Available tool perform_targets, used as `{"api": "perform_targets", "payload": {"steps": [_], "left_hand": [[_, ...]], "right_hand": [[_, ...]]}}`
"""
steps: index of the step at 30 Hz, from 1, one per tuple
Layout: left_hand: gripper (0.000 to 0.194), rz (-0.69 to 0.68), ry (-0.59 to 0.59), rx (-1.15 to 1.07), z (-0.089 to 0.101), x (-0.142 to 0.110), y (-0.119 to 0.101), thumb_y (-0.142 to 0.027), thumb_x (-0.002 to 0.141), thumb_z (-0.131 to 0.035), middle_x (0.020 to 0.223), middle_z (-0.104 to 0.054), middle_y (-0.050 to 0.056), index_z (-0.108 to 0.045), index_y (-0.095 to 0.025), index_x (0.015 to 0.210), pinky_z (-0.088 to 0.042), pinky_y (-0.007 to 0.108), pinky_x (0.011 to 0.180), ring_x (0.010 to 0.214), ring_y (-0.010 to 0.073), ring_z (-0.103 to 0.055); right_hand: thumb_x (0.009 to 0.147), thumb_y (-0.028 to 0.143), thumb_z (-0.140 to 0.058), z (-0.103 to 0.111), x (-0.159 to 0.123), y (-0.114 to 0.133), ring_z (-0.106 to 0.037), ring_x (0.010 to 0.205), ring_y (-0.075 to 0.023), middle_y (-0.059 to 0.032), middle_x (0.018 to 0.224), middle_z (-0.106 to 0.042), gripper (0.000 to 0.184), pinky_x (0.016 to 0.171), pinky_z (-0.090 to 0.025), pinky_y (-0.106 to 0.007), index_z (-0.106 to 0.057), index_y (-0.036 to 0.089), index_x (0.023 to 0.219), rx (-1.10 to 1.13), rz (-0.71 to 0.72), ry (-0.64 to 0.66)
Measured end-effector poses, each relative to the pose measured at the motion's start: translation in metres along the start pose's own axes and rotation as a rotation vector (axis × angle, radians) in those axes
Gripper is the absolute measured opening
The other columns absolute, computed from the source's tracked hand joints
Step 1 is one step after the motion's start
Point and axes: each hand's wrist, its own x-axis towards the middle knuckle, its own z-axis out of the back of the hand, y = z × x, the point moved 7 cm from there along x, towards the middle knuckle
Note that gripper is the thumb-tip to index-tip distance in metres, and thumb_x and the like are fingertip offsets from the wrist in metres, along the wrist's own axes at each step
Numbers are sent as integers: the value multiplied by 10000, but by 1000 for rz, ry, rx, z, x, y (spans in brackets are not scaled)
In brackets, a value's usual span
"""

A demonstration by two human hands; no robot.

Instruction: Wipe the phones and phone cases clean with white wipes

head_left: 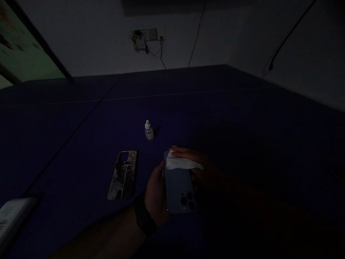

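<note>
A blue-grey smartphone lies back side up in my left hand, its camera lenses at the end nearer to me. The fingers of that hand wrap round the phone from its left edge and underneath. A white cloth rests across the far end of the phone's back. Over it lies my right hand, fingers closed on the cloth and pressing it to the phone. To the left, a patterned phone case lies flat on the dark blue surface. Beyond the phone stands a small white-capped dropper bottle.
At the lower left edge sits a pale box-like object, partly cut off. Wall sockets with plugs and cables are on the back wall. A dark cable hangs at the upper right. The room is very dim.
</note>
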Motion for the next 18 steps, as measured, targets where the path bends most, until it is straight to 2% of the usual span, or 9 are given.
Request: {"api": "perform_targets", "payload": {"steps": [4, 7, 10, 12, 14, 16, 18], "left_hand": [[513, -25, -25, 63, 1, 2, -1, -572, 976, -482, 960, -725, 130, -678, -128, 1141, -515, 385, 866, 831, 229, -690], [456, -84, -41, 15, 1, 3, -6, -520, 977, -511, 967, -712, 96, -661, -156, 1207, -515, 393, 890, 864, 231, -680], [390, -131, -77, -18, 1, 1, -11, -449, 995, -508, 973, -705, 69, -642, -185, 1248, -510, 386, 904, 900, 233, -678], [411, -90, -81, -13, 0, 0, -9, -472, 997, -489, 989, -709, 88, -647, -170, 1226, -512, 397, 900, 898, 243, -683], [447, -41, -84, -5, 0, -1, -5, -504, 991, -478, 969, -710, 106, -657, -145, 1188, -516, 406, 894, 877, 248, -686], [441, -44, -101, 7, 0, -1, -6, -498, 993, -480, 942, -710, 98, -653, -149, 1200, -518, 407, 891, 876, 251, -691], [437, -72, -115, 17, 0, -2, -8, -485, 1007, -458, 958, -713, 91, -631, -174, 1261, -519, 407, 881, 888, 253, -698]], "right_hand": [[1061, 499, -357, 3, -3, 4, -496, 1443, -272, -116, 1558, -523, 528, 1160, -424, -518, -541, 248, 1487, -194, -20, -43], [1044, 514, -383, 2, -5, 13, -587, 1356, -295, -139, 1474, -606, 523, 1080, -468, -522, -611, 223, 1413, -305, 86, 31], [1038, 472, -410, 5, -6, 22, -677, 1236, -279, -133, 1372, -687, 459, 985, -498, -473, -663, 223, 1329, -350, 197, 30], [1046, 394, -386, 8, -4, 21, -649, 1281, -270, -137, 1414, -655, 451, 952, -497, -459, -618, 211, 1386, -395, 173, -11], [1047, 378, -363, 5, -2, 18, -615, 1324, -268, -154, 1483, -589, 489, 932, -497, -454, -560, 188, 1452, -412, 146, 8], [1039, 418, -371, 2, -2, 19, -661, 1246, -262, -164, 1480, -588, 507, 893, -506, -439, -581, 183, 1437, -370, 194, 51], [1023, 415, -410, 6, -3, 20, -714, 1117, -246, -147, 1401, -662, 462, 852, -509, -422, -653, 204, 1354, -336, 254, 50]]}}
